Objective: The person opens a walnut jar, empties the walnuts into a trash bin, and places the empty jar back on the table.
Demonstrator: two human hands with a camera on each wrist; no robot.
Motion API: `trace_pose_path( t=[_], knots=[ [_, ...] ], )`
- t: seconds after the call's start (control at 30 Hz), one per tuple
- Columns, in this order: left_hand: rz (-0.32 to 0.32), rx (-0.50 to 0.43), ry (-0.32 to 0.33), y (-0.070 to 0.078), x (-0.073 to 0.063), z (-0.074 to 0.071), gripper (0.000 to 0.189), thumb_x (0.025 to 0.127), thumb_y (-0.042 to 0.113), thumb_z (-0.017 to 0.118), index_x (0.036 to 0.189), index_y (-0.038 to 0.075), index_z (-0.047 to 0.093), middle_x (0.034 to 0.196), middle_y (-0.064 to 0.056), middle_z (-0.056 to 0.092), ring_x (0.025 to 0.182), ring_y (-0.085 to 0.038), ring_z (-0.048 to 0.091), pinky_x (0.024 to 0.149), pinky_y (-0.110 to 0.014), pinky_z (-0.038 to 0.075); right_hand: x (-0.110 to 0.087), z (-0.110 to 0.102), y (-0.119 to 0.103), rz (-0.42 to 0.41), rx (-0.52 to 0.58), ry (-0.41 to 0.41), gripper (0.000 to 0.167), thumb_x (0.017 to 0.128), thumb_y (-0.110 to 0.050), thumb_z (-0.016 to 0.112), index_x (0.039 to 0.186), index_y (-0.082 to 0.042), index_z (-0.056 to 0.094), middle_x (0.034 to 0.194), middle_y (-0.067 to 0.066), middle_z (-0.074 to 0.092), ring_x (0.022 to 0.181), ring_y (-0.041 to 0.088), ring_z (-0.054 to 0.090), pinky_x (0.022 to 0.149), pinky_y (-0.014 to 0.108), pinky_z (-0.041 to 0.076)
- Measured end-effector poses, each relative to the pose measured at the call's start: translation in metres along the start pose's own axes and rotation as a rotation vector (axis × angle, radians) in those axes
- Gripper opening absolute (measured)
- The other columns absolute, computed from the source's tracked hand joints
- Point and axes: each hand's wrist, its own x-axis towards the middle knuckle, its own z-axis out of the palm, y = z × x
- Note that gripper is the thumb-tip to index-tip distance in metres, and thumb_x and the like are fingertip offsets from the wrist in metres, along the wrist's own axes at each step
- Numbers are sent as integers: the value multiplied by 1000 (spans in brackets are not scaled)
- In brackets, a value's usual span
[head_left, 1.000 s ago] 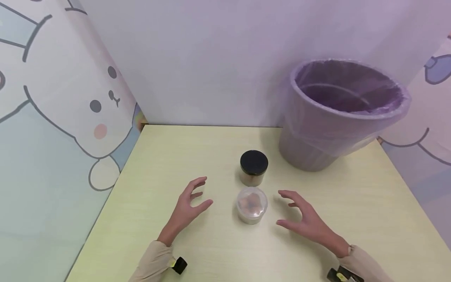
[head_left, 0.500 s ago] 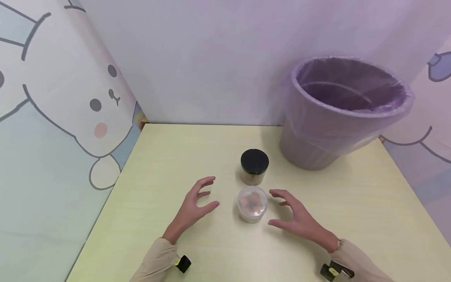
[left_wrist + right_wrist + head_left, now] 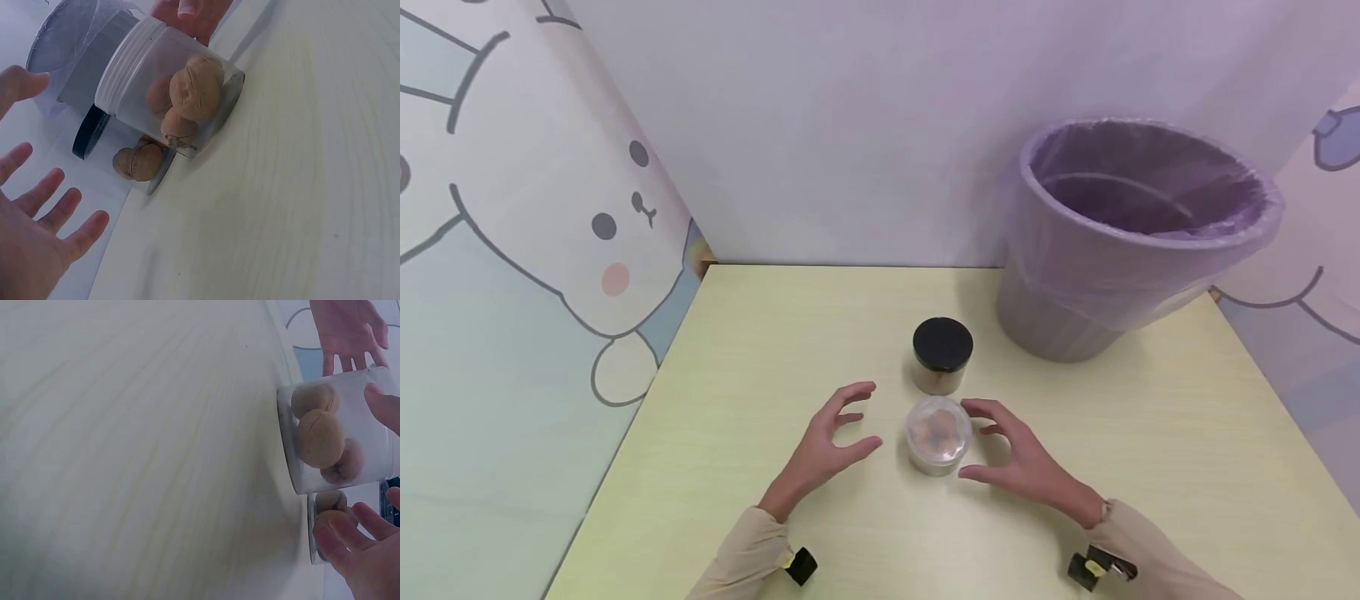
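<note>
A clear plastic jar with a see-through lid (image 3: 937,432) stands upright on the table, holding several brown walnuts (image 3: 197,90). Just behind it is a second clear jar with a black lid (image 3: 942,344), with walnuts (image 3: 139,161) at its bottom too. My left hand (image 3: 822,452) is left of the front jar, apart from it, its fingers spread and gently curved. On the jar's other side, my right hand (image 3: 1028,463) curves in with thumb and fingers apart, very close to the wall; whether the fingertips touch is unclear. Neither hand holds anything.
A grey bin (image 3: 1060,283) lined with a thin plastic bag stands at the back right of the pale wooden table (image 3: 775,333). Walls border the table at the back and sides, the left one (image 3: 512,292) printed with a cartoon animal.
Both hands have moved inward toward the front jar, the left one rightward and the right one leftward. Neither jar has visibly moved on the table.
</note>
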Motion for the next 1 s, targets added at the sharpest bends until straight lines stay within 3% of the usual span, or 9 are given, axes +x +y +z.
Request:
trace_pose_path(
  t=[0.1,0.37,0.63,1.0],
  knots=[
    [10,-7,-10,1,0,2,61,81,-1,71,135,-2,42,137,-10,47,126,-31,42,96,-56,39,0,5,12,15,22,-24,84,66,-21,88,136,-6,43,129,6,53,118,19,50,84,39,50],
    [23,-31,-34,2,1,7,58,82,3,71,133,-1,44,135,-6,48,126,-35,42,96,-56,39,5,17,20,-3,63,-19,90,61,-21,91,137,-9,43,131,3,51,116,20,51,83,29,49],
    [41,-37,-44,-1,2,11,58,81,1,72,132,-3,44,135,-10,48,125,-39,41,95,-57,39,9,27,22,65,30,-48,93,60,-28,91,138,-18,41,130,-4,52,114,14,51,89,34,46],
    [70,-40,-67,6,6,13,60,80,-1,72,133,-4,44,135,-11,47,126,-33,42,94,-56,40,8,34,22,61,22,-31,91,55,-27,93,132,-20,44,124,-6,55,110,14,54,93,32,42]
  ],
)
